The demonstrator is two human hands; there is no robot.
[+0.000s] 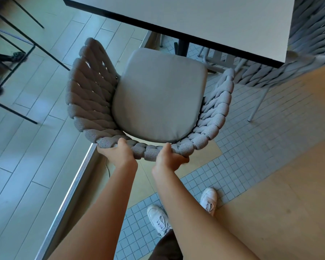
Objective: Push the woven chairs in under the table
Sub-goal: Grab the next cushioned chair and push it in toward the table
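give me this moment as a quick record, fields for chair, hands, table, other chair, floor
chair: woven chair with grey seat cushion, front edge at the table edge, mostly not under yet
left hand: left hand gripping the top of the woven backrest
right hand: right hand gripping the same rim, beside the left
table: pale table with dark edge, on a dark post
other chair: second woven chair at the table's right side
floor: small tiles underfoot, planks to the left

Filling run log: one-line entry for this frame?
left hand, right hand: gripping woven chair backrest | seat outside table edge
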